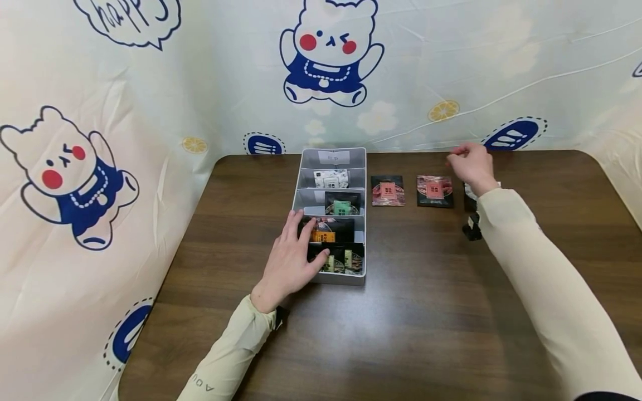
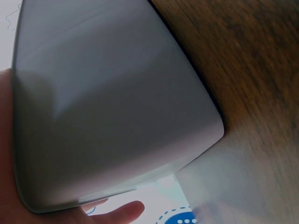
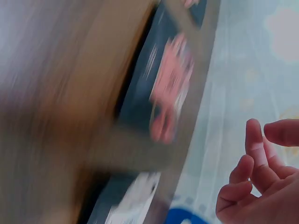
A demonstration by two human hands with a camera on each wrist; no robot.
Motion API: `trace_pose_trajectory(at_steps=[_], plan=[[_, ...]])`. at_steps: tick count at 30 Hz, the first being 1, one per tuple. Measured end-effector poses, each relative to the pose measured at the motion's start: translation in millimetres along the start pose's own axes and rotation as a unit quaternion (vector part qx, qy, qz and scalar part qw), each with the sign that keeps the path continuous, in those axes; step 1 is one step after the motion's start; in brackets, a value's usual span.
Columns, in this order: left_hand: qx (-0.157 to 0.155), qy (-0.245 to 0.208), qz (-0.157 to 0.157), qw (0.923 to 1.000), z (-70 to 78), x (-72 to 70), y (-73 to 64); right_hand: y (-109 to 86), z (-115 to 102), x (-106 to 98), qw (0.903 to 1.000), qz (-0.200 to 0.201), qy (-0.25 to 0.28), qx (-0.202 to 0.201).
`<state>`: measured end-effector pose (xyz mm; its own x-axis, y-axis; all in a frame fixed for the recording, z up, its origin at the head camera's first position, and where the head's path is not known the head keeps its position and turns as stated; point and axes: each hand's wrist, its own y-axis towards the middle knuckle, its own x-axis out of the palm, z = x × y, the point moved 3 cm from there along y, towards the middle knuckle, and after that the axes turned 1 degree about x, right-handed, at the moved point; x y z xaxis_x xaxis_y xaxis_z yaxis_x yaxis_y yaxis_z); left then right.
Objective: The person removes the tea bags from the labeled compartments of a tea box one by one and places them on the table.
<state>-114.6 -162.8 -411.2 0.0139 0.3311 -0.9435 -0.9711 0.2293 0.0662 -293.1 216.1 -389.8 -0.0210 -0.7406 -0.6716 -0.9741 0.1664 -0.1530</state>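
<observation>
My left hand (image 1: 288, 256) rests on the left rim of a grey divided storage box (image 1: 346, 280), fingers spread, thumb reaching over the front compartment. Close up, the left wrist view shows the box's outer wall (image 2: 117, 93) with a fingertip (image 2: 128, 212) beyond it. My right hand (image 1: 473, 167) is raised at the table's back edge with nothing in it, fingers loosely bent. In the right wrist view its thumb and index tips are slightly apart. Near it lie a black sachet with a pink label (image 1: 434, 191) and another sachet (image 1: 470, 195) partly hidden by the wrist.
Another pink-labelled sachet (image 1: 388, 191) lies right of the box. Inside the box are a white packet (image 1: 331, 179), a green-labelled one (image 1: 342, 208), an orange-labelled one (image 1: 336, 229) and yellow-green-labelled ones (image 1: 353, 260). A printed cloth (image 1: 401, 67) hangs behind the wooden table (image 1: 401, 328).
</observation>
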Motion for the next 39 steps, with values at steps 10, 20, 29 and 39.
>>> trace_pose_trajectory(at_steps=[10, 20, 29, 39], plan=[[0.000, 0.001, -0.002, 1.0000, 0.4, 0.1, 0.9, -12.1, -49, 51, 0.9955, -0.063, 0.048, -0.053], [0.000, 0.003, -0.003, 1.0000, 0.3, 0.0, 0.4, -30.1, -86, 96, 0.9817, -0.095, 0.067, -0.151], [-0.003, 0.004, -0.004, 1.0000, 0.3, -1.3, 0.1, -46.5, -107, 120, 0.9612, -0.130, 0.037, -0.240], [-0.002, 0.006, 0.000, 1.0000, -0.5, -0.4, -0.5, -48.0, -115, 135, 0.9626, -0.145, -0.014, -0.229]])
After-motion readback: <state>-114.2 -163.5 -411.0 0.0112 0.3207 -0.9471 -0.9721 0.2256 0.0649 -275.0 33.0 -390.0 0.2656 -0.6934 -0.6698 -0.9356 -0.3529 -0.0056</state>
